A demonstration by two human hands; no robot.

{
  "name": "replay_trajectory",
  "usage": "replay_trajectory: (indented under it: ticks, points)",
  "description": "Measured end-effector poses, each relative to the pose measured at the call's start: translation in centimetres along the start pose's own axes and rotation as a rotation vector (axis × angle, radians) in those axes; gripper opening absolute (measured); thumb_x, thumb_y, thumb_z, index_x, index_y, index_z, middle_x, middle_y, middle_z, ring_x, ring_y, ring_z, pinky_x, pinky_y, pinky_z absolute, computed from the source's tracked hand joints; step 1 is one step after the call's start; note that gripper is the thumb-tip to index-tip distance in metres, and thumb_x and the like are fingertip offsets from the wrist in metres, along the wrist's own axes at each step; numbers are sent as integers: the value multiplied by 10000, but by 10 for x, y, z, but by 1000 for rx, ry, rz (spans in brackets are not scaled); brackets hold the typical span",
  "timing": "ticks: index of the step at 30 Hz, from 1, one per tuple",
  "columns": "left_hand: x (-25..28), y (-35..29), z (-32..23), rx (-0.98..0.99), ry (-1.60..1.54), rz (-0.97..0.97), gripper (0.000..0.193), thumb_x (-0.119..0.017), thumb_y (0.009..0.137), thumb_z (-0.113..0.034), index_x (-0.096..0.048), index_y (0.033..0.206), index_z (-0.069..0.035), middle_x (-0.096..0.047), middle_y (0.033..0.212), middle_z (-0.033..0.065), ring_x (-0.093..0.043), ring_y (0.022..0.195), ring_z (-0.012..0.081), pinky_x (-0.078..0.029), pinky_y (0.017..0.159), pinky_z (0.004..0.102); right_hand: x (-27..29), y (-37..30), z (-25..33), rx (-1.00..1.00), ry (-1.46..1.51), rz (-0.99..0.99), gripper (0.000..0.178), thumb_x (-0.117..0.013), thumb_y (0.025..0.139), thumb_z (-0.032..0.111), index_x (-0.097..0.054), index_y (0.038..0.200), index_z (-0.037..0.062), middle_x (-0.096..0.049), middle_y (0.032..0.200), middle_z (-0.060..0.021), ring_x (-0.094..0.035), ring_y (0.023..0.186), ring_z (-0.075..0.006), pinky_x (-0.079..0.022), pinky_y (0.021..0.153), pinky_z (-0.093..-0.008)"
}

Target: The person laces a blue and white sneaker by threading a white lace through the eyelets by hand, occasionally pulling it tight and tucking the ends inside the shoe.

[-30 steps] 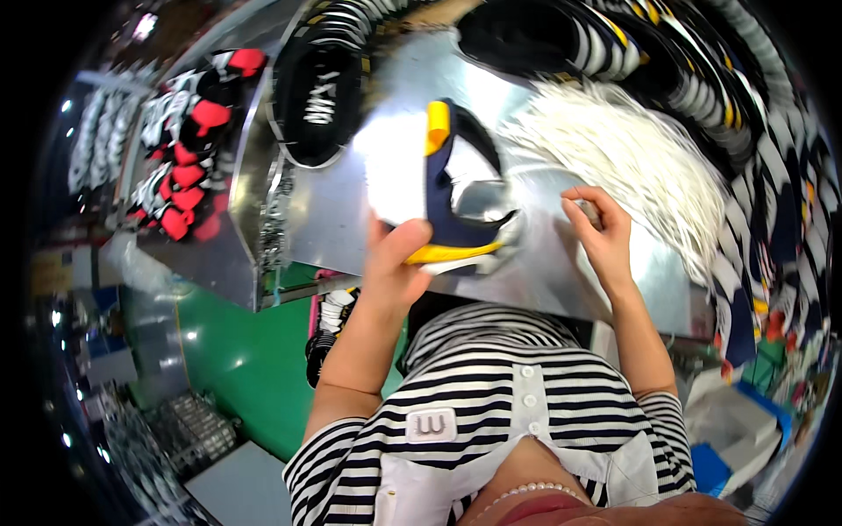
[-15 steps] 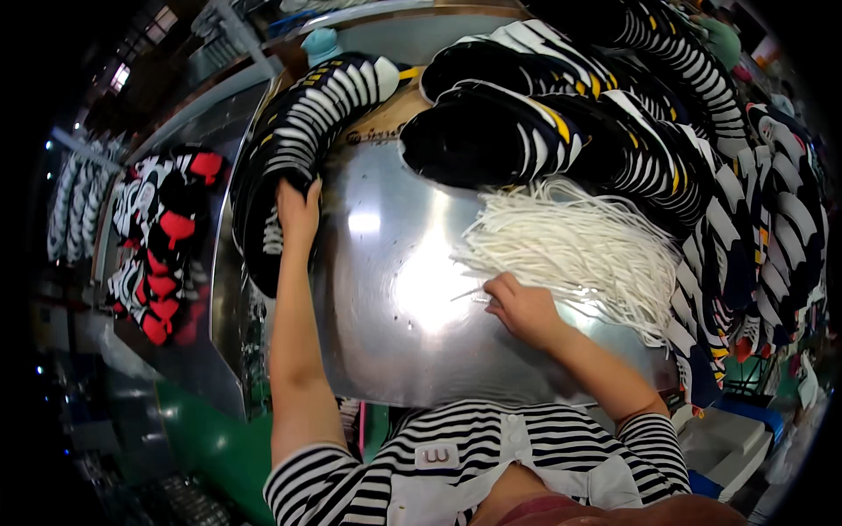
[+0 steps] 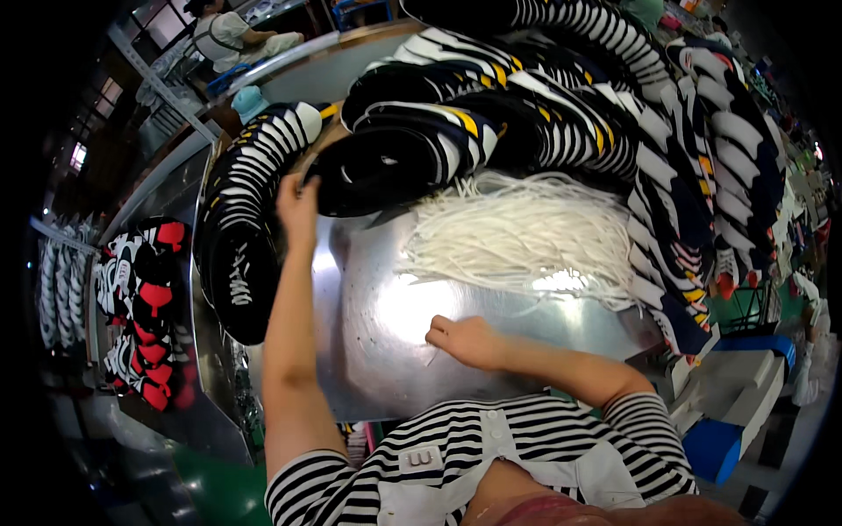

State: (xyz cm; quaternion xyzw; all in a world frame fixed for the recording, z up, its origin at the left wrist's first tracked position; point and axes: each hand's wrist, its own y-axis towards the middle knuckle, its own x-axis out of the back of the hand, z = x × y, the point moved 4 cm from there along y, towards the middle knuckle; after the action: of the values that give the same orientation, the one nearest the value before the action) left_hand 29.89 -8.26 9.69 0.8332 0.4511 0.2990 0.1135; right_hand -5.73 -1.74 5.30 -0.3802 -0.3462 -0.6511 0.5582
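My left hand (image 3: 298,210) reaches to the near-left end of a stack of black, white and yellow shoe uppers (image 3: 386,167); its fingers close on the edge of the front upper. Left of that arm lies a curved row of nested black-and-white striped uppers (image 3: 241,197), the nearest one with white lacing. Low over the metal tabletop (image 3: 368,368), my right hand (image 3: 465,340) has its fingers pinched together. A faint thin line shows by its fingertips, too blurred to name. Beyond it a pile of loose white shoelaces (image 3: 526,232) is spread out.
Red, black and white uppers (image 3: 145,307) are heaped on a lower metal surface at left. More striped uppers (image 3: 737,149) hang at the right. A light blue object (image 3: 250,103) stands behind the left row. A person (image 3: 232,39) sits in the far background.
My left hand has left the striped row and moved right to the front upper of the stack. My right hand has drawn back from the laces toward my body. The view has shifted.
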Motion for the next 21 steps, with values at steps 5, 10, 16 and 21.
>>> replay_trajectory:
  ticks: [5, 10, 16, 21]
  points:
    - [127, -127, -175, -517, 235, -221, 295, -676, 741, 22, -618, 1026, -33, -599, 965, 84, -563, 913, 226, -438, 846, 313, -7, -7, 8, 7, 77, -41, 353, -540, 824, 55, -537, 1177, 75, -578, 1041, -81, -646, 748, -288, -519, 579, -403]
    - [59, -273, -164, -364, 556, 375, 509, -763, 684, -98, -597, 1162, -47, -564, 1190, 126, -501, 1102, 324, -338, 963, 462, 8, -22, 23, -81, -137, 132, 180, -533, 851, 104, -566, 1017, 45, -609, 975, -112, -658, 756, -291, -539, 628, -399]
    - [22, -280, -143, -224, 226, 397, 530, -753, 734, -121, -563, 1216, -12, -527, 1243, 170, -460, 1149, 355, -353, 972, 470, 29, -76, 8, -79, 191, 236, 146, -571, 892, 163, -629, 911, 30, -656, 826, -97, -646, 713, -277, -507, 621, -387]
    - [107, -228, -139, -309, 391, 197, 290, -704, 787, -84, -614, 1053, -8, -588, 1074, 171, -546, 1004, 369, -426, 898, 450, 94, -60, 104, 228, 1250, 197, 172, -685, 899, 111, -648, 1037, 16, -677, 931, -31, -615, 831, -96, -473, 703, -237]
